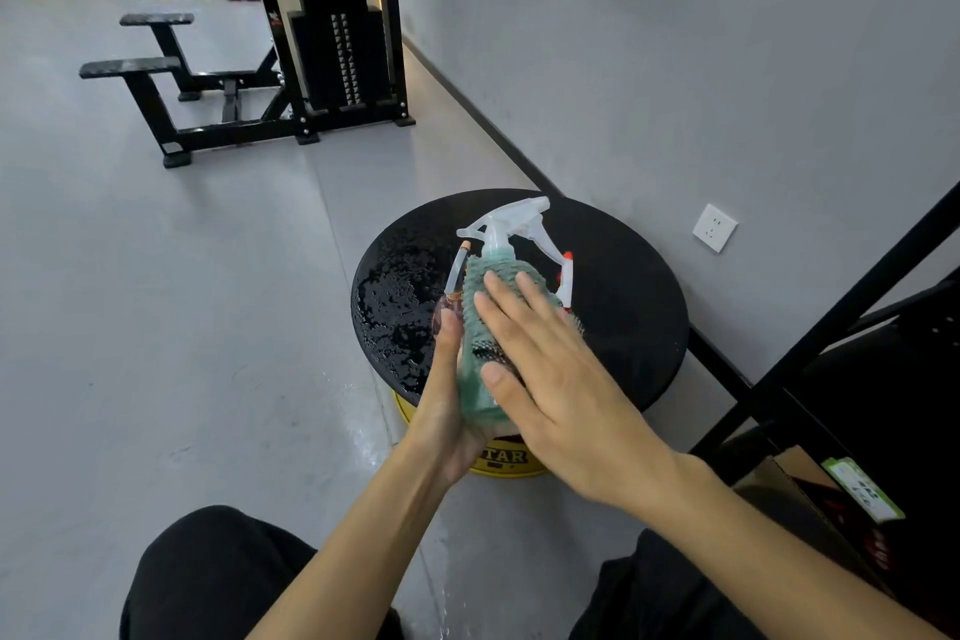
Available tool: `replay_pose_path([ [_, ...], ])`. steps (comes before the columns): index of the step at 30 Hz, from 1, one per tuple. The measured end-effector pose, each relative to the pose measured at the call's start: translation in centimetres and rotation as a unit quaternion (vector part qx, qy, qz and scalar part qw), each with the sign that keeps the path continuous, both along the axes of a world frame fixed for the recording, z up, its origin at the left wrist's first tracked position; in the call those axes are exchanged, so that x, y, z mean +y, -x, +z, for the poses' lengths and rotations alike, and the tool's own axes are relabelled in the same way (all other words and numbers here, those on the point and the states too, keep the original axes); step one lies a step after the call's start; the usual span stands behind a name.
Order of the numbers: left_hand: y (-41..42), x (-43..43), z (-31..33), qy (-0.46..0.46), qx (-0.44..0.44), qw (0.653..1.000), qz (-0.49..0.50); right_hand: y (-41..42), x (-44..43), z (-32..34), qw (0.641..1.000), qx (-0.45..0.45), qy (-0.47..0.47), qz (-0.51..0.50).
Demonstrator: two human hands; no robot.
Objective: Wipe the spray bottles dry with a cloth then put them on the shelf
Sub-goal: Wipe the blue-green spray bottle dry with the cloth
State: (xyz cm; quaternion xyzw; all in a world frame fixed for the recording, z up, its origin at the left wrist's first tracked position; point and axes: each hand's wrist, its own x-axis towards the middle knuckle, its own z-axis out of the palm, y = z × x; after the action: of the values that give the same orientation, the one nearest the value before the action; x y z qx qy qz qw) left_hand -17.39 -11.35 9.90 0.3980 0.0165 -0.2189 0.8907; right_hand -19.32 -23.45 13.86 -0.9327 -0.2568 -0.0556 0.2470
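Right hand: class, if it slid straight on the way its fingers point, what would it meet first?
Probably the white spray head of the green bottle, just past the cloth under the right hand; depth is unclear.

Soft, even light falls from overhead, cool and a little flat, so the grey wall [675, 42] shows no hard shadow. The floor [156, 301] carries a pale sheen, and a wet streak low in view glints white. Water drops on the black table [623, 286] sparkle along its left side. The clear head of the spray bottle [511, 221] stands out bright against that dark top. A warm glow sits behind the weight machine [337, 57]. The shelf [852, 297] at right sinks into near black, its detail lost. The wide lens bows the wall's base line and tilts the shelf posts, and the far corner looks soft.
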Motion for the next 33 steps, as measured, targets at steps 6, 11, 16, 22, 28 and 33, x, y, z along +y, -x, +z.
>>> replay_pose_path([
  [6,0.3,-0.8,-0.5,-0.039,-0.013,0.998,-0.043,-3.7,-0.8,1.2,0.997,0.022,-0.062,-0.032],
  [11,-0.1,-0.6,-0.8,-0.016,0.003,0.999,-0.031,-2.0,-0.7,0.9,0.996,0.049,-0.074,-0.009],
  [16,0.1,-0.2,-0.7,0.03,0.032,0.999,0.009,1.8,-0.2,0.0,1.0,0.018,0.021,0.007],
  [22,0.0,-0.4,-0.8,-0.026,-0.006,1.0,-0.011,-1.5,-1.0,1.0,0.997,0.032,-0.062,-0.034],
  [28,0.3,-0.2,-0.6,0.039,-0.026,0.999,-0.007,-0.6,-0.4,0.8,0.988,0.054,-0.138,-0.049],
  [33,0.2,-0.1,-0.5,0.023,-0.032,0.999,0.015,0.9,-0.5,0.4,0.994,0.033,-0.105,-0.027],
])
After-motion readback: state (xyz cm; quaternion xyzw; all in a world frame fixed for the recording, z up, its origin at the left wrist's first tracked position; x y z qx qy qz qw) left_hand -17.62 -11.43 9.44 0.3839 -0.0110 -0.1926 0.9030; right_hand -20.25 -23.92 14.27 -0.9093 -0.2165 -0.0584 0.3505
